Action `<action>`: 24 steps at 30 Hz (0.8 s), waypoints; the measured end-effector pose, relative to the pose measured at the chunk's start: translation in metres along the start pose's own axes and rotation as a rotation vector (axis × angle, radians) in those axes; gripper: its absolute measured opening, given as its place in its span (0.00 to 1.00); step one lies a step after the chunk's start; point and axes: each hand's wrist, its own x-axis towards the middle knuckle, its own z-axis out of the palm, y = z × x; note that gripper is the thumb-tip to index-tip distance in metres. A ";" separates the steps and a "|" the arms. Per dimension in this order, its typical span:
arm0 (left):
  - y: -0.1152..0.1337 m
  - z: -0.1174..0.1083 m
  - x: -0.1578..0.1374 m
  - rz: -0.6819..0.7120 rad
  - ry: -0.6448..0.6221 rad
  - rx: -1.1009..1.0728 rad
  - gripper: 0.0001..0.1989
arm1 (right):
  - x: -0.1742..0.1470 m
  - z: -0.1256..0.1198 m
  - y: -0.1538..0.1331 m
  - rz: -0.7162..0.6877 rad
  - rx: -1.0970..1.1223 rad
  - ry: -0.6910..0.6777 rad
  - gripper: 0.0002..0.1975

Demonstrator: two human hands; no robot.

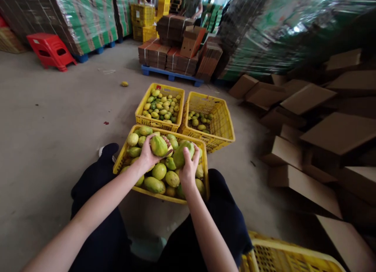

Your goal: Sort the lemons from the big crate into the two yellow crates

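Note:
My left hand (149, 151) is closed round a plump green-yellow fruit (159, 146), its fingers curled behind it. In my right hand (189, 164) is a larger, greener fruit (179, 155), with the thumb laid along its near side. Both hands are just above a yellow plastic crate (164, 198) between my knees, filled with more oval green and yellow fruits (154, 184). Part of another yellowish fruit (169, 150) shows by my left fingers; I cannot tell whether that hand holds it too.
Beyond stand a yellow crate (157, 125) of smaller-looking fruits and another crate (225, 121) with a few at its bottom. Open cardboard boxes (311, 186) pile up on the right. A crate (290, 246), red stool (51, 49), loose fruit (124, 84), loaded pallet (172, 74) and person (192, 6) also show.

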 end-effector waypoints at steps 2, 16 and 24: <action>0.004 0.006 -0.006 0.011 0.009 -0.066 0.16 | 0.007 -0.003 -0.002 0.167 0.206 0.104 0.21; 0.013 0.014 -0.011 -0.266 0.097 0.235 0.32 | 0.016 0.006 -0.012 0.851 0.497 0.181 0.09; 0.011 0.011 -0.011 -0.111 0.056 0.465 0.28 | 0.017 -0.003 -0.005 0.775 0.362 0.072 0.17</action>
